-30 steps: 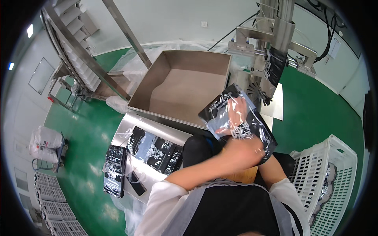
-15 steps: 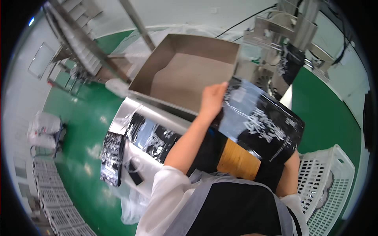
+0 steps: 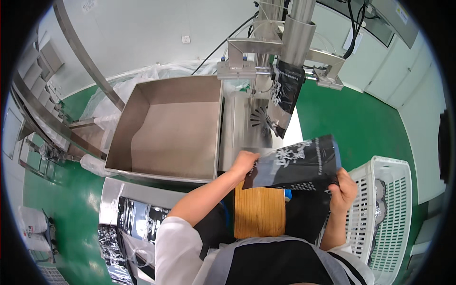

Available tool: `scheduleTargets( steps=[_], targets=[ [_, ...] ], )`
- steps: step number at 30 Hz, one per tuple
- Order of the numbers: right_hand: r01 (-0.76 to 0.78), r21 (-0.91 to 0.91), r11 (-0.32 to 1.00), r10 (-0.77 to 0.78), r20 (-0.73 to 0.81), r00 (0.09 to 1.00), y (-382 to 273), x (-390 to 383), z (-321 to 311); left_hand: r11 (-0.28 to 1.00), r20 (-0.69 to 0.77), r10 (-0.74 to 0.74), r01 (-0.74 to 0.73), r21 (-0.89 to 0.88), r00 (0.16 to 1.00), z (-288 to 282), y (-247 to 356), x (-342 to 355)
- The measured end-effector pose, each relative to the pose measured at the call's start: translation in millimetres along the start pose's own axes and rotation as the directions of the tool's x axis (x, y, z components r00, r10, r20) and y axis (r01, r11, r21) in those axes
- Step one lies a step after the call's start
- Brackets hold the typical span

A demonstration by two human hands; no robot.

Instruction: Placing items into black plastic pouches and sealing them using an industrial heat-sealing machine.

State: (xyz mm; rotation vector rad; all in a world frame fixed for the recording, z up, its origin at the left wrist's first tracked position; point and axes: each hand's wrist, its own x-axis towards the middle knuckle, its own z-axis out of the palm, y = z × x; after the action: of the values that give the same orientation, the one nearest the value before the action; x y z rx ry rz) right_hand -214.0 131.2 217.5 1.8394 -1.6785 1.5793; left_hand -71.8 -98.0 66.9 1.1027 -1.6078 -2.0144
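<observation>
A flat black and grey plastic pouch with white print spans the space in front of me, above a wooden stool top. My left hand is closed on its left end. At the right end, my right hand grips the edge, thumb toward me. Beyond it, another black pouch hangs under the steel tube of a filling machine, between two side clamps. More pouches lie on a steel surface at my left.
A wide, shallow steel tray stands ahead to the left. On my right is a white plastic basket holding some dark-and-silver packs. Steel framing rises at the far left, and sacks on a cart stand below it.
My view has swung to the right. The pouch has turned so its long side lies nearly level, and my right hand, hidden behind it before, now shows at its right edge.
</observation>
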Motion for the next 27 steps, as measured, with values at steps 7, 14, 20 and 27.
scheduleTargets(
  steps=[7,14,20,27],
  targets=[
    [-0.339,-0.308,0.889,0.227,-0.347,0.910,42,-18,-7,0.927,-0.582,0.372,-0.260,0.270,0.723,-62,43,234],
    [-0.611,-0.333,0.718,0.649,0.002,0.761,81,26,39,0.880,-0.365,0.289,-0.396,-0.262,0.885,-52,43,311],
    [-0.435,-0.470,0.768,0.563,0.173,0.808,127,76,101,0.913,-0.425,0.344,-0.403,-0.057,0.837,-37,33,234],
    [-0.320,-0.501,0.804,0.417,0.094,0.904,162,135,127,0.806,0.110,0.537,-0.547,0.226,0.837,13,18,125]
  ],
)
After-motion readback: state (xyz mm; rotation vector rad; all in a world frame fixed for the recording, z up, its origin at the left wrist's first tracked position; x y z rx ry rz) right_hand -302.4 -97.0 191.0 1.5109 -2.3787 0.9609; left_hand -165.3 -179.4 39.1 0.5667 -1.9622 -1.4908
